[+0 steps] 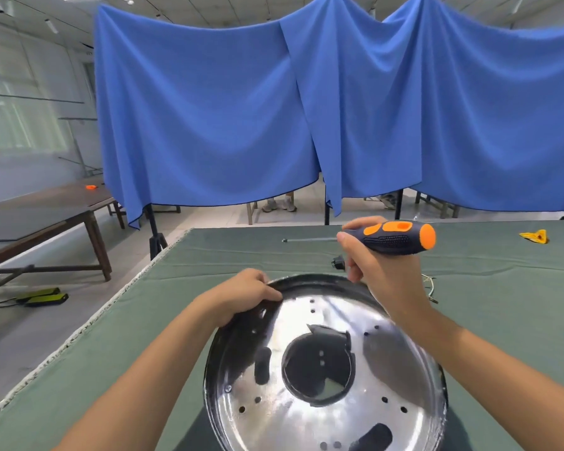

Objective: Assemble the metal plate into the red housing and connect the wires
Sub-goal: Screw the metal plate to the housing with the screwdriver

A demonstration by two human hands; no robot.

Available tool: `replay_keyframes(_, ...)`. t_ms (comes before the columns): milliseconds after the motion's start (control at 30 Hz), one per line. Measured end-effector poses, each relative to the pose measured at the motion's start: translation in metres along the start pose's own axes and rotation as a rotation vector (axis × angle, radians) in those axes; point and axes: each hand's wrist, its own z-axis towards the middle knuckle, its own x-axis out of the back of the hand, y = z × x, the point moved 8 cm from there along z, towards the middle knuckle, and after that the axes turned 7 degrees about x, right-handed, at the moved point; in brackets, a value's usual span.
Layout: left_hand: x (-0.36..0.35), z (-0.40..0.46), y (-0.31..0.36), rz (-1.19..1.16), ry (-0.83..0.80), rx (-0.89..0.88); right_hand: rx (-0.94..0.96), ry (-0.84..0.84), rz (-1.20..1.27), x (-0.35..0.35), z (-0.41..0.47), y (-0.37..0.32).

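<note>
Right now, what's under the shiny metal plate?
Through the metal plate center hole, a dark interior shows. A dark rim surrounds the plate; the rest underneath is covered.

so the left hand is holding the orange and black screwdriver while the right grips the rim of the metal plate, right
Not quite, the hands are swapped. The head view shows the right hand holding the orange and black screwdriver, while the left hand grips the rim of the metal plate.
</note>
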Motion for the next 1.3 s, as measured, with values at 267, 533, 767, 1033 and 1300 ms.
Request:
replay_keyframes(267, 0.023, -0.039, 0.002, -0.513, -0.005, 0.061, 0.151, 0.015, -0.018, -0.031, 0.016, -0.031)
replay_keyframes(533, 0.007, -0.036, -0.007, -0.882, -0.087, -0.028, 0.240, -0.020, -0.004, -0.051, 0.005, -0.032)
replay_keyframes(767, 0.012, -0.048, -0.021, -1.049, -0.024, -0.022, 0.220, -0.071, -0.037, -0.072, 0.001, -0.027)
replay_keyframes(1033, 0.014, -0.055, -0.018, -1.122, -0.026, -0.070, 0.320, -0.123, -0.021, -0.083, -0.010, -0.039)
replay_keyframes(1300, 0.018, -0.049, -0.026, -1.201, 0.011, -0.074, 0.252, -0.106, -0.036, -0.081, -0.008, -0.038)
